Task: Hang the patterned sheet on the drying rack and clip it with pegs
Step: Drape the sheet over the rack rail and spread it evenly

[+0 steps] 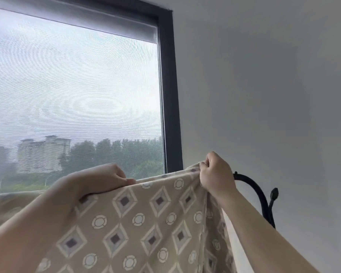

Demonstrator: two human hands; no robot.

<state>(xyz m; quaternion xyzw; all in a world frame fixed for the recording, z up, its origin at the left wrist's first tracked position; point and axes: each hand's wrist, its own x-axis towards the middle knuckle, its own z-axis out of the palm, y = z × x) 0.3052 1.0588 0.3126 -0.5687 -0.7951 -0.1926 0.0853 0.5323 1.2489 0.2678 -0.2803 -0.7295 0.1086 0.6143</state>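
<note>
Both hands hold the top edge of the sheet (146, 223) up high, beside the window (77, 85).
The fingers (207, 162) of the right hand (217, 173) are curled tight, pinching a bunched corner. The left hand (104, 179) hooks over the edge further along, and the cloth hangs below both. A curved black rack (261, 193) arm shows just beside the right hand; whether the cloth lies on a rail I cannot tell. The sheet looks light, soft and limp, so it is probably best gripped along the hem at two points well apart and kept taut.
</note>
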